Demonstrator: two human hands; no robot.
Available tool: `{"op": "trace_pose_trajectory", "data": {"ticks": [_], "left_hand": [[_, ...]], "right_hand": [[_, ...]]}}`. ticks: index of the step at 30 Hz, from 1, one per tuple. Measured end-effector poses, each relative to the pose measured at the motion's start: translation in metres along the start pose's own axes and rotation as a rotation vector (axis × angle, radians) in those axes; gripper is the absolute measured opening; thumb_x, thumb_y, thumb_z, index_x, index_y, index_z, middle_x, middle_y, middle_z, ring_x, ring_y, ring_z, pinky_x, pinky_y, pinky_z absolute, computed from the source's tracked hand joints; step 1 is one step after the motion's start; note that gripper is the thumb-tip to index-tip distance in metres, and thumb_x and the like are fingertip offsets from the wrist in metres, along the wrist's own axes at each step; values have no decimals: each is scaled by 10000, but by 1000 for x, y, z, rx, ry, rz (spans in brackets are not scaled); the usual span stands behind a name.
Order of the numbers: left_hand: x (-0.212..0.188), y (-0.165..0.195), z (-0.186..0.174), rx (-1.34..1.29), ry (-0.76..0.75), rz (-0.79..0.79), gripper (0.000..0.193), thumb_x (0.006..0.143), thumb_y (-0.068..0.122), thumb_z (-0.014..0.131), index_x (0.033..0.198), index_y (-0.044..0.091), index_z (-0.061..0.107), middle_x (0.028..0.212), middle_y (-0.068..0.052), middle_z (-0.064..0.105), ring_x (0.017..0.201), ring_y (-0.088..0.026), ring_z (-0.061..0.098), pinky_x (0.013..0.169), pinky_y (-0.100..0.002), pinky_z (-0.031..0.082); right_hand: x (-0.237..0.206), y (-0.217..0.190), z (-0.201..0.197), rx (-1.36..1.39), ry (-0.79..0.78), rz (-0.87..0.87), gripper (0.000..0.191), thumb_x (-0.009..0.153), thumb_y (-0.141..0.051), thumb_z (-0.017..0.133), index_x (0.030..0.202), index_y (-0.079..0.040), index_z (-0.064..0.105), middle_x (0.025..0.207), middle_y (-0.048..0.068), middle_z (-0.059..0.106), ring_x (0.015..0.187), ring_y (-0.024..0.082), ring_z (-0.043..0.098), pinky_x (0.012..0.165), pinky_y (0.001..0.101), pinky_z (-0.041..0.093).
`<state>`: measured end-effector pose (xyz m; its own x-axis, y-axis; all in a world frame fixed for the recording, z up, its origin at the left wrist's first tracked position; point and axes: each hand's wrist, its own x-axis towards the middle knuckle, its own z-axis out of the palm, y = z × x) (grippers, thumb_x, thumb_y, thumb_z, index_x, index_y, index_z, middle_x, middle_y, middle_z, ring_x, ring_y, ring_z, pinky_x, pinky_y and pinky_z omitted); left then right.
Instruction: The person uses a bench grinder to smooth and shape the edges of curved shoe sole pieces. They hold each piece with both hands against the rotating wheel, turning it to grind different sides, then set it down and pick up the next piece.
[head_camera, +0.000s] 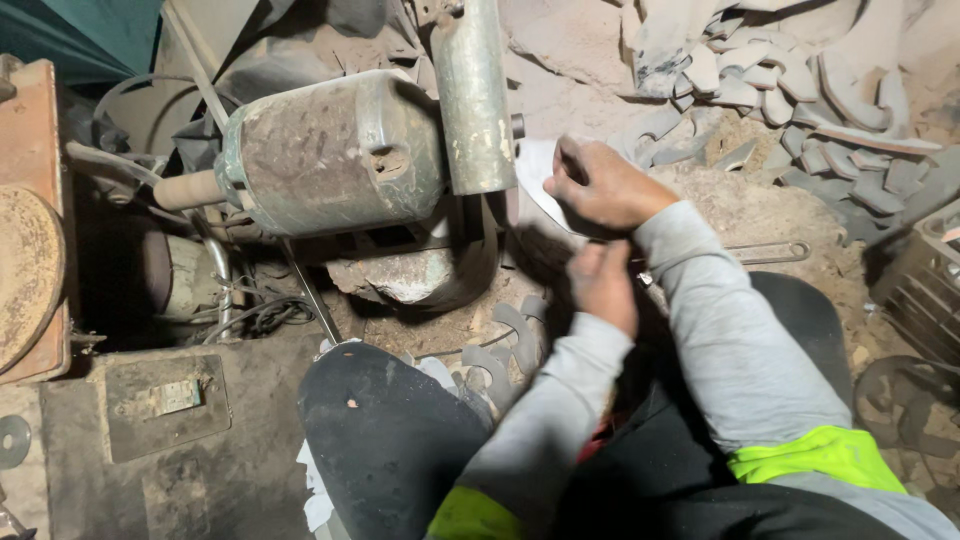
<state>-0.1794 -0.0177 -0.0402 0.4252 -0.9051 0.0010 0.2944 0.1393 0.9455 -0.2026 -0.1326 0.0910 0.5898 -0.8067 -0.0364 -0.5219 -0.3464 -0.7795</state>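
Note:
My right hand (600, 185) grips a pale curved flat metal piece (535, 170) and holds it against the side of the spinning grinding wheel (473, 95) of a dusty motor grinder (335, 150). My left hand (603, 283) is just below it, fingers curled on the lower end of the same piece, though the grip is in shadow. Both arms wear grey sleeves with yellow-green cuffs. My dark-trousered knee (385, 430) is in the foreground.
A heap of curved metal blanks (800, 90) lies at the upper right on dusty ground. More curved pieces (510, 345) lie below the grinder. A rusty disc (25, 275) stands at the left, a dark crate (925, 280) at the right, cables (265, 315) under the motor.

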Motion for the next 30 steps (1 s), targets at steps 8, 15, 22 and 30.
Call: {"op": "trace_pose_trajectory", "data": {"ticks": [8,15,22,30], "left_hand": [[-12,22,6,288,-2,-187,188,884,142,647,939,-10,744,801,-182,735,680,-276,650,653,-426,501],[32,50,-83,827,-51,113,247,817,76,602,1007,23,750,914,-240,730,876,-412,697,841,-478,535],[37,75,-89,829,-76,158,286,799,54,550,993,15,756,967,-243,735,963,-422,699,904,-459,533],[42,101,-88,897,-212,-39,243,831,218,669,928,17,764,833,-233,722,806,-394,712,776,-450,547]], "right_hand": [[-26,21,-35,192,-212,25,643,895,-496,680,1338,-62,512,1090,25,671,990,174,641,892,364,501],[-31,26,-39,241,-243,95,469,922,-439,655,1205,-70,716,1032,39,763,882,160,669,833,322,551],[-25,18,-36,182,-251,175,485,896,-464,667,1233,-119,717,1046,59,780,828,183,678,832,351,556],[-20,39,-20,-194,-18,-4,643,898,-371,772,1422,-69,555,1369,220,584,1205,344,553,1015,466,446]]}}
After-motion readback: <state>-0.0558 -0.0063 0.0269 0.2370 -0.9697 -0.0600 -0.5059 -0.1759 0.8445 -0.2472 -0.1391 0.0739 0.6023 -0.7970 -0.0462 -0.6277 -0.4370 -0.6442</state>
